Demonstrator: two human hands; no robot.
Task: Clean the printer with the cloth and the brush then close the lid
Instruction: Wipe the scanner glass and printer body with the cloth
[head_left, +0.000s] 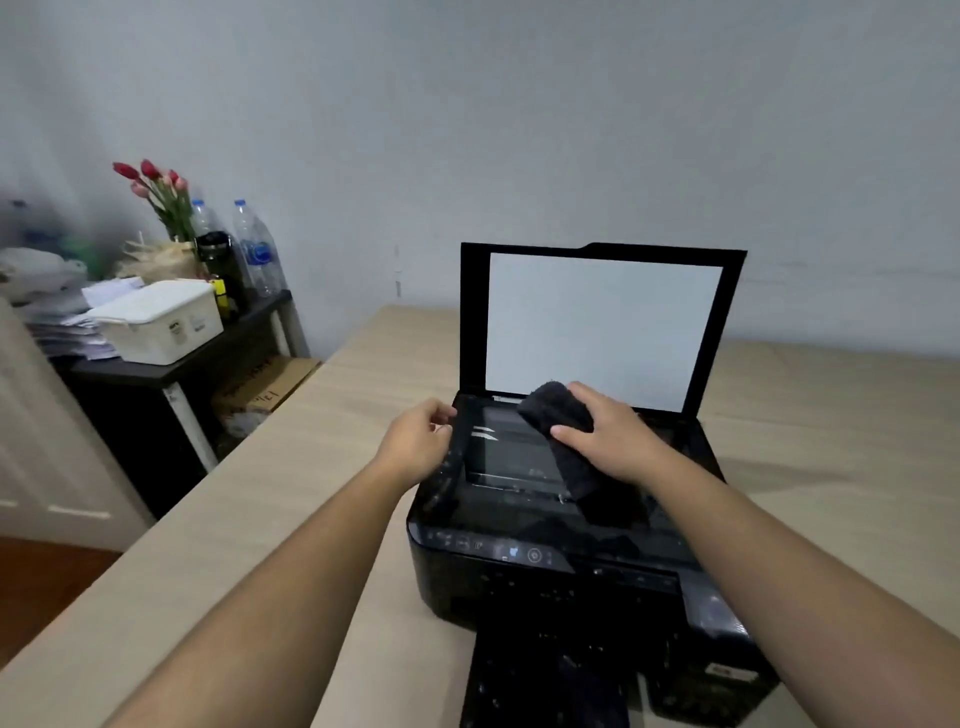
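- A person's right hand (610, 434) presses a dark cloth (563, 431) flat onto the scanner glass (511, 452) of a black printer (545, 571); the palm faces down, the fingers are spread over the cloth, and the thumb lies along its near side.
- The grip here is a loose, flattened hold on the cloth, not a fist; the cloth runs out from under the palm toward the printer's front edge.
- The left hand (421, 441) rests at the printer's left rim, just left of the cloth-holding grip, with fingers curled and tips touching the edge of the casing; whether it clamps the rim or only steadies it cannot be told.
- Both forearms reach forward from the bottom of the view, bare, converging on the machine.
- Behind the right grip the lid (602, 327) stands raised, its white backing facing the camera.
- The printer sits on a pale wooden table (332, 441).
- No brush can be made out.
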